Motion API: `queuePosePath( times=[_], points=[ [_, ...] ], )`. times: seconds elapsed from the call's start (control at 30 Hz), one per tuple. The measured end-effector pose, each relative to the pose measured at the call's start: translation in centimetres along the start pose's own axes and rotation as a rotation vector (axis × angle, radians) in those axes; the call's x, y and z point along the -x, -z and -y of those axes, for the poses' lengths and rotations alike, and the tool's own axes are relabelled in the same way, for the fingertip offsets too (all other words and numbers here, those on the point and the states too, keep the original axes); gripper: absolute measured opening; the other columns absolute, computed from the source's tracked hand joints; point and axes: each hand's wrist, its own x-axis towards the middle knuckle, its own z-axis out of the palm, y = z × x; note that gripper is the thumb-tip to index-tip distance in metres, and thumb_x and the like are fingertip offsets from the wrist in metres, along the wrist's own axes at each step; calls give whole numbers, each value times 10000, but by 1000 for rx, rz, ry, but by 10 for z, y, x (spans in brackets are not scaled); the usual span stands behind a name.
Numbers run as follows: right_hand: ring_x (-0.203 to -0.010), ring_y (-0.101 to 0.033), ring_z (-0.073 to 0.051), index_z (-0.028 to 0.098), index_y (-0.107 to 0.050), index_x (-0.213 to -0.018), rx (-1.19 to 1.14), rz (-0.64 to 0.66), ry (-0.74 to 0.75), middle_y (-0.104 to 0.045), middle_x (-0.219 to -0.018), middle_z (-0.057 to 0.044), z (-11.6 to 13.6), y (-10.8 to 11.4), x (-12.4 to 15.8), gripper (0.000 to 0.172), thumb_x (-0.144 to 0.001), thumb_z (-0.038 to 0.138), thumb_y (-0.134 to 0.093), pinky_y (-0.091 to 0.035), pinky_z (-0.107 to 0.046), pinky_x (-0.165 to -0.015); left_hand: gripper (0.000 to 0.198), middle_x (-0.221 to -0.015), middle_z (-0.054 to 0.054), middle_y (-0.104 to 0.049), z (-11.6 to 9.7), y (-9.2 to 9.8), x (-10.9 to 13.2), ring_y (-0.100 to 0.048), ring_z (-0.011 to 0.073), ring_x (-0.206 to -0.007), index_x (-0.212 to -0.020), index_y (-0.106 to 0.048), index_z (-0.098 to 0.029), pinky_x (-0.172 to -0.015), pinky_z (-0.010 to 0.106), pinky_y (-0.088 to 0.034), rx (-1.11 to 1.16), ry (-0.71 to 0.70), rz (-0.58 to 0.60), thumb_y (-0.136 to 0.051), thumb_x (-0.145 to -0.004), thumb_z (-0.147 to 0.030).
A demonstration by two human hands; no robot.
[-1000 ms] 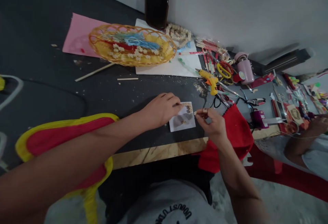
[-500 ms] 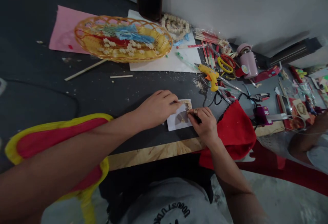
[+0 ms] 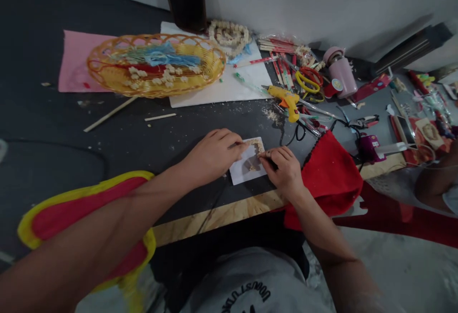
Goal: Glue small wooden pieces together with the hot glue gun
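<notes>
A small white card [image 3: 243,174] lies on the dark table close to its front edge. Over it a strand of small cream-coloured pieces [image 3: 260,146] bends from one hand to the other. My left hand [image 3: 218,153] is at the card's left side, thumb and fingers pinched at one end of the strand. On the card's right, my right hand [image 3: 284,167] has its fingertips closed on the strand's other end. A small pale piece [image 3: 251,168] shows on the card between the hands, partly in shadow.
A yellow wicker basket [image 3: 107,84] with blue tassels and cream pieces stands at the back left. Further right are a yellow glue gun [image 3: 286,100], scissors [image 3: 307,83] and a pink bottle [image 3: 342,74]. Red cloth [image 3: 332,174] lies beside my right forearm. Another person's arm [image 3: 436,174] appears far right.
The whole view has shifted and tilted slightly. Both hands keep their pinched hold over the card, with only slight movement of the fingers.
</notes>
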Motion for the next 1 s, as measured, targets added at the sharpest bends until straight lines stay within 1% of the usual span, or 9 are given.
queuePosePath(
  times=[0.13, 0.27, 0.37, 0.47, 0.53, 0.63, 0.77, 1.0],
  points=[
    [-854, -675, -211, 221, -646, -856, 13, -9, 5, -756, -872, -53, -1, -2, 1, 141, -961, 248, -556, -538, -370, -814, 273, -1093, 97, -675, 1, 0, 0, -579, 244, -1006, -1189, -671, -169, -874, 380, -464, 3, -9, 15, -531, -961, -222],
    [-860, -674, -221, 217, -636, -839, 5, -55, 17, -746, -880, -65, -1, -2, 3, 114, -937, 255, -590, -537, -386, -807, 283, -1089, 106, -670, 2, -1, 0, -579, 260, -1011, -1194, -674, -162, -880, 397, -468, 19, 3, 29, -537, -953, -217],
    [-888, -675, -227, 220, -636, -864, -15, -106, 13, -740, -893, -71, -1, 2, 2, 96, -936, 273, -601, -529, -394, -817, 304, -1104, 117, -671, 3, 0, 0, -583, 269, -1026, -1218, -669, -161, -886, 405, -467, 62, 14, 40, -541, -949, -217],
    [-891, -673, -220, 217, -642, -897, -47, -140, 7, -737, -904, -71, -3, 8, -4, 91, -948, 234, -568, -526, -383, -815, 323, -1099, 126, -675, 4, 1, 0, -585, 279, -1021, -1239, -662, -153, -873, 413, -475, 72, 7, 39, -541, -950, -232],
    [-892, -672, -215, 216, -648, -896, -59, -132, 19, -738, -910, -68, -6, 13, -10, 113, -954, 215, -551, -521, -378, -823, 320, -1094, 126, -678, 4, 1, -1, -586, 279, -1006, -1231, -667, -153, -866, 412, -480, 70, -3, 36, -542, -955, -256],
    [-896, -669, -205, 217, -655, -886, -72, -78, 39, -738, -919, -61, -12, 16, -19, 136, -959, 214, -541, -506, -369, -854, 307, -1090, 124, -681, 4, 2, -1, -590, 271, -985, -1210, -675, -155, -863, 406, -482, 73, -7, 31, -545, -956, -268],
    [-884, -657, -198, 211, -644, -854, -94, -17, 28, -738, -916, -59, -17, 11, -25, 131, -947, 207, -552, -486, -357, -868, 309, -1082, 124, -677, 5, 3, -2, -598, 265, -976, -1222, -669, -155, -852, 403, -485, 80, -6, 25, -544, -956, -250],
    [-831, -636, -200, 201, -628, -829, -94, 37, 19, -720, -879, -69, -18, 3, -25, 114, -925, 194, -567, -474, -352, -846, 315, -1079, 122, -671, 7, 4, -2, -604, 274, -1008, -1229, -669, -171, -867, 418, -491, 125, 39, 75, -561, -947, -263]
  ],
)
